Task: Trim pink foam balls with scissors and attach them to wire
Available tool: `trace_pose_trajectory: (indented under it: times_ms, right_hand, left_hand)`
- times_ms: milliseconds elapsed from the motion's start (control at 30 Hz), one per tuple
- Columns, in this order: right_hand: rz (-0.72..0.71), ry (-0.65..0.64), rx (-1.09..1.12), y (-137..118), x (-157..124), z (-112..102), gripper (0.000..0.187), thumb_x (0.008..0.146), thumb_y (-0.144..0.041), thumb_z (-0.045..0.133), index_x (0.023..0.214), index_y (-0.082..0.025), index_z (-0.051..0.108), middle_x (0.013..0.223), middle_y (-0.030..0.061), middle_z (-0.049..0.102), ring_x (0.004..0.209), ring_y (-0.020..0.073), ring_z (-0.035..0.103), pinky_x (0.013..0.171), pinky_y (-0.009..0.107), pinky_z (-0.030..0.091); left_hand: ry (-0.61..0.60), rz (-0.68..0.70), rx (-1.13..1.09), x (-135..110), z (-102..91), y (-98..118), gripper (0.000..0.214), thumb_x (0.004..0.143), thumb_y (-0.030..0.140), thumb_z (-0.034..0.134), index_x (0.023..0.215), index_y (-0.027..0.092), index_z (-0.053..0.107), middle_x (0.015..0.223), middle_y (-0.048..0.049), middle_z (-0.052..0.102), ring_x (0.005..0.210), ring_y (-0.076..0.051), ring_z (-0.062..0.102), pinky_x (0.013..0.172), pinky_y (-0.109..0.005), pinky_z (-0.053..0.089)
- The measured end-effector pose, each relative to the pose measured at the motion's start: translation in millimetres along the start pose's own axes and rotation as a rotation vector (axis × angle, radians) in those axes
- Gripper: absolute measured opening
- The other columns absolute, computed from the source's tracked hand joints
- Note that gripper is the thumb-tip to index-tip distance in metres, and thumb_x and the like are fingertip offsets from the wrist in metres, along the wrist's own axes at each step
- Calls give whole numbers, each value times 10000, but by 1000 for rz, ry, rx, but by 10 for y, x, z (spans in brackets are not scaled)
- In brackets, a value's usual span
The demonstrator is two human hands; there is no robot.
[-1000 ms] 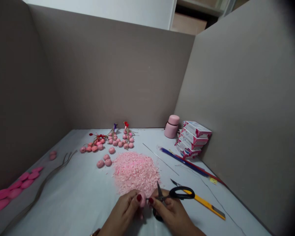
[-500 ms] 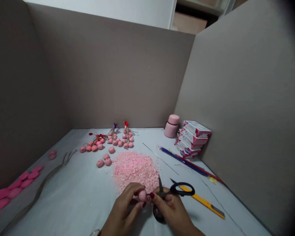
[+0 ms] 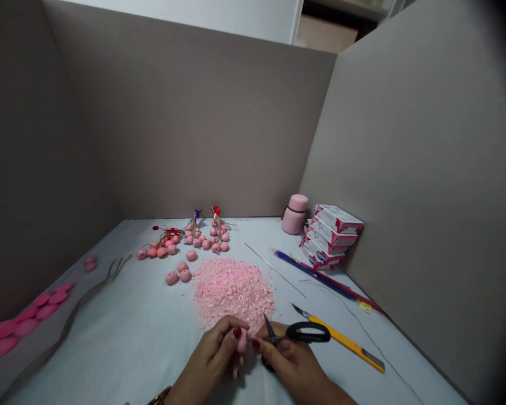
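Between the fingers of my left hand point(image 3: 215, 351) is a small pink ball point(image 3: 242, 341), partly covered by the thumb. My right hand point(image 3: 290, 357) grips black-handled scissors point(image 3: 307, 332) near their pivot, with the blades apart. One blade points left and meets the ball; whether its tip is inside the ball I cannot tell. The other blade points up and away. Just beyond both hands lies a heap of pale pink shavings point(image 3: 231, 287). A yellow craft knife point(image 3: 341, 336) rests to the right of the scissors.
Several pink balls point(image 3: 181, 273) and tied bead bunches point(image 3: 215, 236) lie behind the heap. Flat pink pieces point(image 3: 25, 320) and twine point(image 3: 71, 320) are at left. A thin rod point(image 3: 274, 270), blue and red sticks point(image 3: 316, 275), stacked boxes point(image 3: 331, 236) and a pink flask point(image 3: 295, 215) stand right, near grey partitions.
My left thumb has moved up over the ball, which is now turned and more covered. The scissors have dropped slightly and tilted, still in my right hand.
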State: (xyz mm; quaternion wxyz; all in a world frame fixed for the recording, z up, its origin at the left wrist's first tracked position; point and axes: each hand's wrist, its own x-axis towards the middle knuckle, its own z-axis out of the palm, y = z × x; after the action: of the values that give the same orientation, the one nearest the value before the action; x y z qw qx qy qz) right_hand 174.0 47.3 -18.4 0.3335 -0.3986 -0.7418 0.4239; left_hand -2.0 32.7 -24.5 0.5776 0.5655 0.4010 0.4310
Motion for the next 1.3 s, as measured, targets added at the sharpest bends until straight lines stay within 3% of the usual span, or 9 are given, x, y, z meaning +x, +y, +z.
trace_pose_trajectory:
  times_ms: [100,200,333,433,667,900,1067,1167,1300]
  right_hand:
    - [-68,-41,-15,-12,-3,-16,295,900,-369,440,740,-193,616,758,24,597,761,166,548,735,267,410]
    - [89,2,124,-12,12,10,353,853,-483,488,713,-176,589,643,2,549,606,137,516,592,243,411]
    - [293,124,336,-21,55,64,484,731,-640,546,694,-157,548,553,-22,496,448,90,421,443,213,331]
    - [300,147,361,-41,72,76,493,695,-650,580,705,-157,549,564,-15,514,445,90,427,440,213,332]
    - [253,106,312,-31,42,63,460,732,-621,559,700,-162,558,553,-32,464,478,98,406,462,219,306]
    - [190,19,248,-32,13,56,392,800,-548,526,712,-172,594,579,-25,459,507,111,401,470,225,302]
    - [243,96,299,-16,35,67,428,742,-604,560,712,-177,557,535,-41,434,462,98,365,434,220,276]
    - [290,96,356,-16,48,65,465,718,-631,568,724,-167,542,497,-55,423,437,83,351,427,212,262]
    - [312,78,375,-36,57,51,499,680,-657,588,685,-160,540,517,-35,486,439,86,418,444,211,316]
  left_hand:
    - [-4,-102,26,6,28,23,455,900,538,309,682,172,469,497,51,468,385,-60,367,387,-177,295]
    - [9,-109,8,-14,30,19,474,907,543,255,762,165,501,528,34,511,391,-68,411,399,-186,330]
    - [41,95,65,-59,-11,-6,358,871,433,489,1155,223,427,950,-54,582,796,-159,591,674,-271,482]
    - [33,218,226,-65,-48,-12,219,881,318,509,1084,237,510,1063,-69,554,959,-188,554,802,-305,467]
    - [41,147,272,-46,-69,4,240,909,351,447,1090,223,539,966,-43,616,883,-170,578,791,-278,449]
    - [9,33,110,-51,3,39,426,922,488,296,997,150,544,657,14,533,556,-121,534,581,-249,446]
    - [2,81,138,-59,-9,39,371,876,462,450,1134,194,449,798,-6,540,711,-148,531,666,-259,442]
    - [1,99,247,-64,-8,71,273,869,410,486,1037,195,496,843,-15,551,725,-144,501,666,-238,418]
    - [-12,0,276,-69,21,145,329,908,458,361,842,174,513,616,33,487,535,-114,439,515,-213,355]
